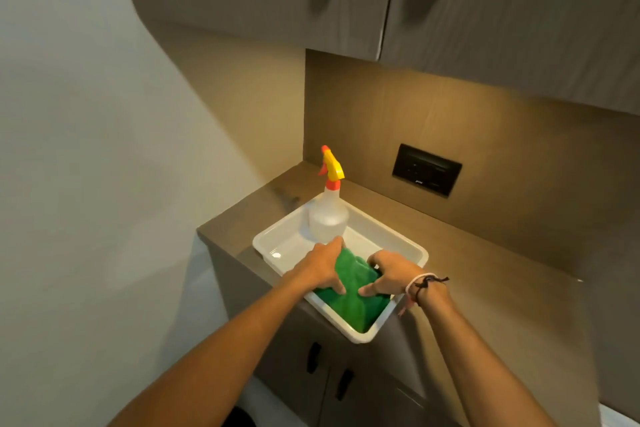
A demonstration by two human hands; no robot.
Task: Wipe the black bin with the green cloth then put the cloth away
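The green cloth (pixel 353 298) lies folded in the near end of a white plastic tray (pixel 408 246) on the counter. My left hand (pixel 322 265) rests on the cloth's left side, fingers curled over it. On the right side my right hand (pixel 389 274) grips the cloth, thumb pressed on top. A dark rounded shape (pixel 239 418) at the bottom edge may be the black bin; too little shows to tell.
A clear spray bottle (pixel 328 215) with a yellow and orange trigger stands in the far end of the tray. The brown counter (pixel 485 288) runs right; a black wall socket (pixel 426 170) sits behind. Cabinets hang overhead, and cabinet doors with dark handles (pixel 313 357) are below.
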